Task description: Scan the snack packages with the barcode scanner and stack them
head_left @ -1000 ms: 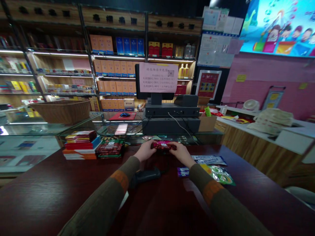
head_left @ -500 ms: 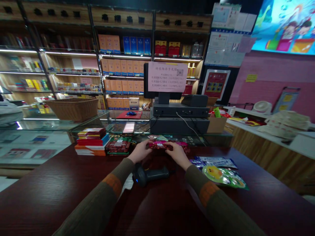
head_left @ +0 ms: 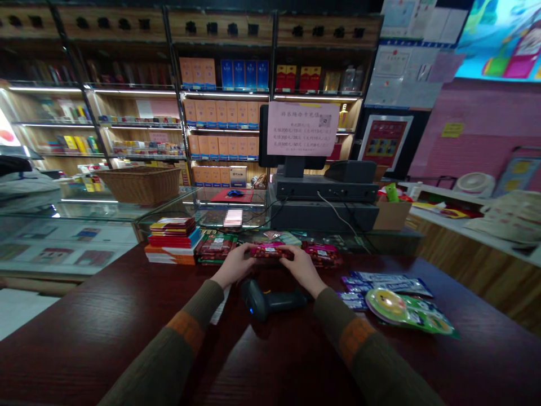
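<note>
My left hand and my right hand grip the two ends of a red snack packet, held just above the dark wooden counter. A black handheld barcode scanner lies on the counter right under my wrists. A similar red packet lies to the right of my right hand. A stack of red-green packets sits to the left of my left hand.
A pile of flat red and orange boxes stands at the left. Blue sachets and a green-yellow packet lie at the right. Behind are a cash register with a pink notice, a wicker basket on a glass case, and stocked shelves.
The view has swung left, so everything sits further right in frame. My hands keep holding the red packet, a little closer to the scanner. A second red packet now shows beside my right hand.
</note>
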A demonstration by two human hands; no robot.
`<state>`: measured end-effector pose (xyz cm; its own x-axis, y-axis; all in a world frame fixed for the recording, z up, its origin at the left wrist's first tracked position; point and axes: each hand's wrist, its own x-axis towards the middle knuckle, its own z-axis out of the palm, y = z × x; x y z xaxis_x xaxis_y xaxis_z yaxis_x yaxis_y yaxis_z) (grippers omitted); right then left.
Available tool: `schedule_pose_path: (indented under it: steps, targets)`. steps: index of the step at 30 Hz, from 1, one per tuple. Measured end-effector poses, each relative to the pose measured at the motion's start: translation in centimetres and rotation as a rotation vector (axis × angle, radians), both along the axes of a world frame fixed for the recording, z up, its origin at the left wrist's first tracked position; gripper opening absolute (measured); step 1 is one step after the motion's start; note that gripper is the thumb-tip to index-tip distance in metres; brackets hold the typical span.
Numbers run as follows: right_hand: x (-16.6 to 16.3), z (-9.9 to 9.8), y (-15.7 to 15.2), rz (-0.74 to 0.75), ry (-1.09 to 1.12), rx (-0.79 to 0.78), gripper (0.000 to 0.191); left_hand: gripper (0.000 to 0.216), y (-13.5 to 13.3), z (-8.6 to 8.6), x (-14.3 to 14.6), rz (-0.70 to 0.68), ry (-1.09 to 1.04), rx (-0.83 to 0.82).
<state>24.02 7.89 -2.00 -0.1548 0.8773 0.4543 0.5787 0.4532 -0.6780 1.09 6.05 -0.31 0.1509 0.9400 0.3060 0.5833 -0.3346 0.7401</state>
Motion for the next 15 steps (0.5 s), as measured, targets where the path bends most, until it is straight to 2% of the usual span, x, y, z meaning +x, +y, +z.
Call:
schedule_pose_path:
  steps: [9, 15]
  targets:
    - [-2.0, -0.5, -0.6, 0.029, 0.106, -0.012, 0.038, 0.041, -1.1, -0.8, -1.9, 0.075, 0.029, 0.047]
    - [-2.5, -0.4, -1.5, 0.006, 0.212, -0.012, 0.032, 0.029, -1.9, -1.7, -1.7, 0.153, 0.112, 0.278]
